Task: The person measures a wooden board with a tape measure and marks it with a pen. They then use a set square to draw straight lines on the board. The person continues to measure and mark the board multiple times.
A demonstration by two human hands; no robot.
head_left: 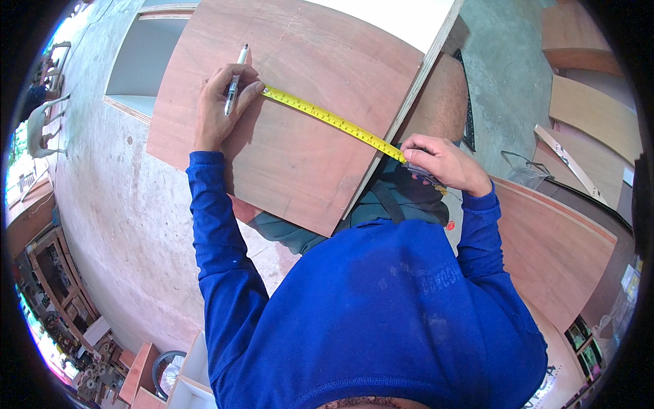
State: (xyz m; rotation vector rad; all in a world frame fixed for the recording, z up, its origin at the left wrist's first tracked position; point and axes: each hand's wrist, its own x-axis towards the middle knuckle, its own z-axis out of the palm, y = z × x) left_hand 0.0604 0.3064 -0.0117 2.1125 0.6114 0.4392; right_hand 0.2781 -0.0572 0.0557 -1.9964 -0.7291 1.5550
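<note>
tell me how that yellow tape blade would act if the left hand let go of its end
The yellow tape blade looks thin and springy, so it would probably snap back toward the right hand. Stretched flat on the plywood panel, it likely slides easily. The left hand pins its end.

A yellow steel measuring tape with black markings [334,120] lies stretched flat and taut across a reddish-brown plywood panel [286,136], running diagonally from the panel's middle to its right edge, where it passes over the pale layered edge. Its far end is pinned on the panel; its near end enters a dark tape case [422,174] just off the right edge. A white-and-silver marker pen [235,82] stands slanted above the panel, tip down beside the tape's far end.
</note>
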